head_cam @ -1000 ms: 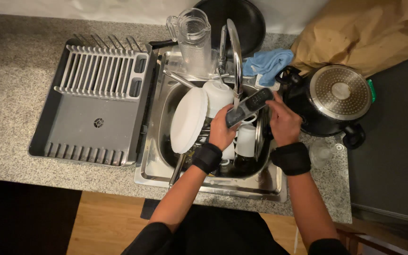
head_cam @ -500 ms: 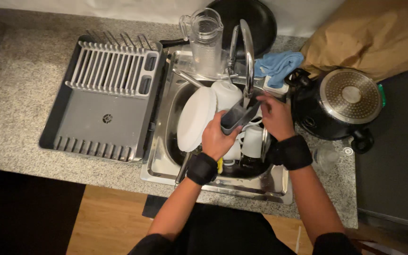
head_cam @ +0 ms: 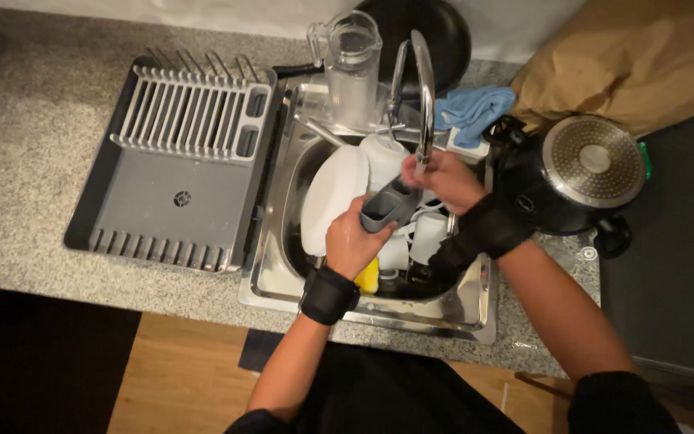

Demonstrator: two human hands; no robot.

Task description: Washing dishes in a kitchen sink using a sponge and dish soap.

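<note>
Both hands higher now, left hand (head_cam: 353,238) gripping grey container (head_cam: 389,207), right hand (head_cam: 442,178) (fingers curled) against it under tap (head_cam: 422,96)

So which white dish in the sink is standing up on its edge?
The big round white plate, leaning on its edge at the sink's left side beside the left hand. The other white dishes are smaller cups lower down.

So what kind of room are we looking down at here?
Most likely a home kitchen: a steel sink full of white dishes under a curved tap, a grey plastic dish rack on the speckled stone counter, and a black lidded pot beside it.
</note>
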